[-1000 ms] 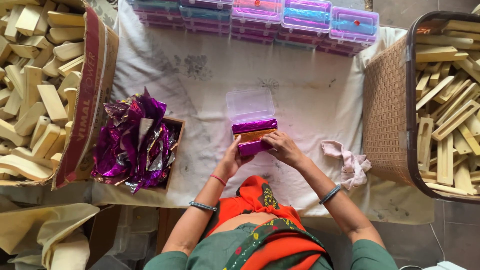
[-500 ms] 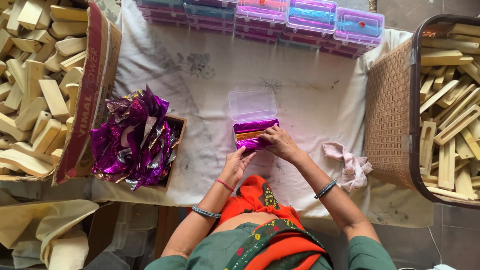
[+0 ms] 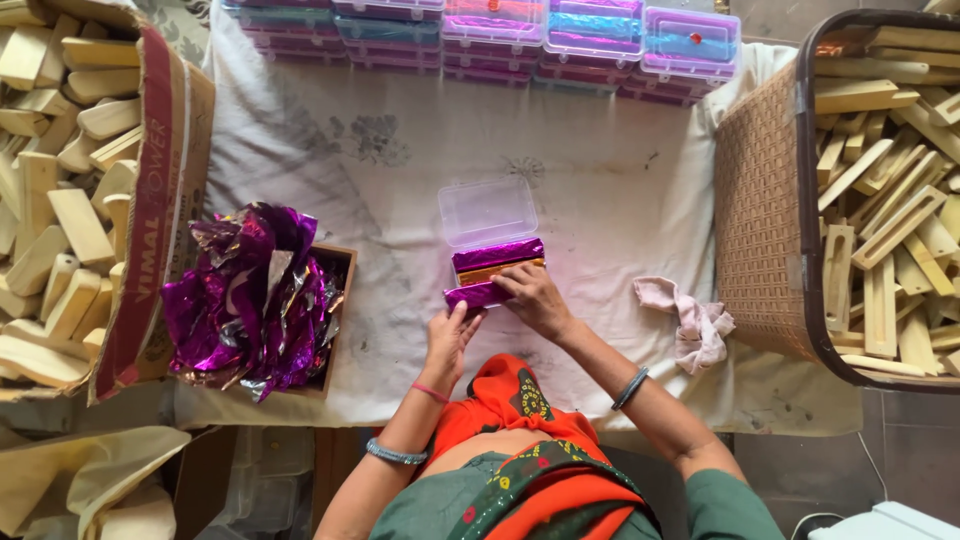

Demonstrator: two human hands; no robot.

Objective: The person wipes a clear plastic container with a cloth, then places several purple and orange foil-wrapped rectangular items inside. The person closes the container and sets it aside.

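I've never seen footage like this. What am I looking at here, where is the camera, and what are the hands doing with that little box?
There is no machine here: a person wears a camera on the head, so you look down on their own two arms. The left hand and the right hand both rest on the near edge of a small clear plastic box, whose lid stands open at the far side. Inside lies shiny purple foil with a yellowish strip showing between its folds.

The work surface is a white cloth. To the left a small wooden tray holds a heap of crumpled purple foil sheets, beside a cardboard carton of pale wooden pieces. To the right stands a woven basket with more wooden pieces, and a pink rag lies near it. Stacks of closed boxes line the far edge.
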